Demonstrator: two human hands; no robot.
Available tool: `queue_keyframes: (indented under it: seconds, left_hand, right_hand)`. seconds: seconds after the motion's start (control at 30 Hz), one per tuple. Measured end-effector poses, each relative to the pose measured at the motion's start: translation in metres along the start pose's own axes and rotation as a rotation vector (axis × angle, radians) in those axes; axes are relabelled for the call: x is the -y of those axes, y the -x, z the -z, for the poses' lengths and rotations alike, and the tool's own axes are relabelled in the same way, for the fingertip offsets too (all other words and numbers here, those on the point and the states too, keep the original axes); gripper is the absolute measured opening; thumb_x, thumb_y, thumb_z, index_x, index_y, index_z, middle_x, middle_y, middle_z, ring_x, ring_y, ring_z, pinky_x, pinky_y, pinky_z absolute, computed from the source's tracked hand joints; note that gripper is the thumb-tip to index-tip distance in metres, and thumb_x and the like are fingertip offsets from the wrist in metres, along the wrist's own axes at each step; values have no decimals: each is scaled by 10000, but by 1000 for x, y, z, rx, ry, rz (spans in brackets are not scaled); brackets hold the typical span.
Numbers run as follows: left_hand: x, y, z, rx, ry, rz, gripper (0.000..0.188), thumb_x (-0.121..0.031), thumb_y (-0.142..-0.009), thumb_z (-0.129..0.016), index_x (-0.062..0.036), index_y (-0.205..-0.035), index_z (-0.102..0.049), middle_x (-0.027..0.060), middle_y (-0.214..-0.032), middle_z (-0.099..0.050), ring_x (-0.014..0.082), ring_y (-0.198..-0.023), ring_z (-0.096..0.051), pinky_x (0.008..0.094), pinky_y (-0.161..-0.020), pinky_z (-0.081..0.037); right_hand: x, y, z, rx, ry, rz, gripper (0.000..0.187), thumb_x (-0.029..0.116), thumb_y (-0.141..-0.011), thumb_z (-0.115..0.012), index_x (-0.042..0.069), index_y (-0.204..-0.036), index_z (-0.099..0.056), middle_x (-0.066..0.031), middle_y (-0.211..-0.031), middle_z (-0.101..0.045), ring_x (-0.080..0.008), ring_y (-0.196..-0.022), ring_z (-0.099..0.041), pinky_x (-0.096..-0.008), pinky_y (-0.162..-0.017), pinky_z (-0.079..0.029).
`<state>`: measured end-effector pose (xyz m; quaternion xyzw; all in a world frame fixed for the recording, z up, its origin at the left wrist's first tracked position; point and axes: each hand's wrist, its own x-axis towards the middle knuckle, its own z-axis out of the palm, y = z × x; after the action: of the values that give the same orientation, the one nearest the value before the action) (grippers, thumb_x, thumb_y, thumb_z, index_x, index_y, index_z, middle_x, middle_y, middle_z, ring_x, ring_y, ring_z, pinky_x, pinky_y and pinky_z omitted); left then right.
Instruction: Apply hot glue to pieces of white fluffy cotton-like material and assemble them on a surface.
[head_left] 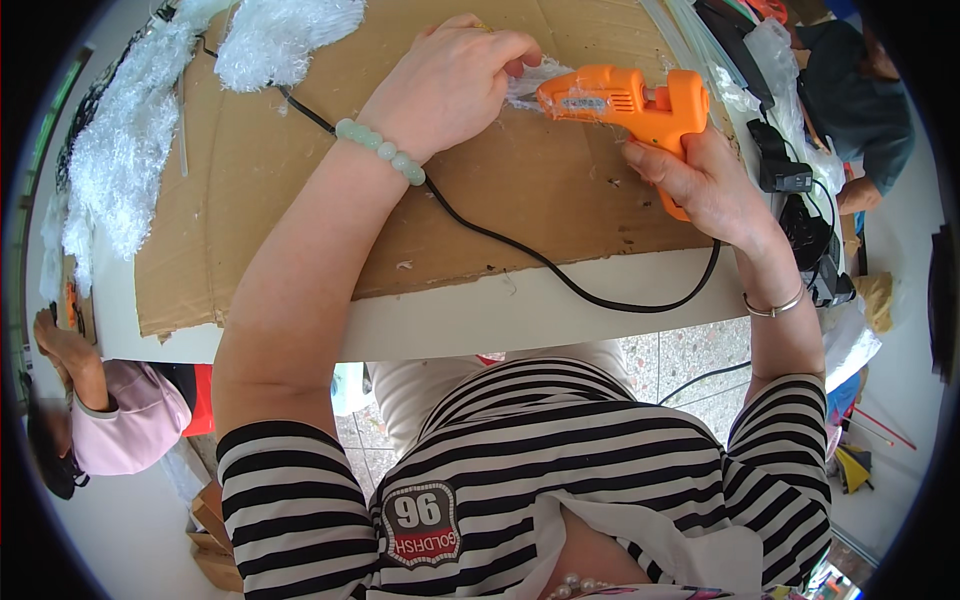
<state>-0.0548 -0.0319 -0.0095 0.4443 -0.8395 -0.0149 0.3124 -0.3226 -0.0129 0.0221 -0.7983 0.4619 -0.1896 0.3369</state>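
My right hand (pixel 712 185) is wrapped round the handle of an orange hot glue gun (pixel 615 95), its nozzle pointing left. At the nozzle lies a piece of clear, shiny tinsel (pixel 545 72) just above the cardboard. My left hand (pixel 462 85) is closed, thumb and forefinger bent at the edge of this tinsel; the other fingertips are hidden behind the hand. The black cord (pixel 520 250) loops from the gun's handle across the cardboard and passes under my left wrist.
A large cardboard sheet (pixel 520 190) covers most of the white table (pixel 450 325). White tinsel bunches (pixel 285 40) lie at the far left, more tinsel (pixel 125 160) at the left edge. Black adapters (pixel 785 172) crowd the right edge. Other people sit left (pixel 125 420) and far right (pixel 855 95).
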Motion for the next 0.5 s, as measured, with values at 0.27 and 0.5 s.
queue_keyframes:
  seconds: [0.27, 0.5]
  left_hand:
    - [0, 0, 2, 25, 17, 7, 296, 16, -830, -421, -66, -1021, -632, 69, -942, -698, 273, -915, -566, 387, -853, -468]
    - [0, 0, 1, 10, 3, -6, 298, 18, -829, -417, -64, -1017, -633, 70, -950, -697, 278, -914, -566, 391, -856, -469]
  right_hand:
    - [-1, 1, 4, 0, -95, 6, 378, 300, -922, -617, -9, -1135, -576, 25, -603, -479, -59, -533, -438, -257, -488, -352]
    - [-2, -4, -3, 0, -43, 35, 338, 319, -921, -608, -17, -946, -615, 6, -565, -476, -78, -509, -455, -276, -474, -361]
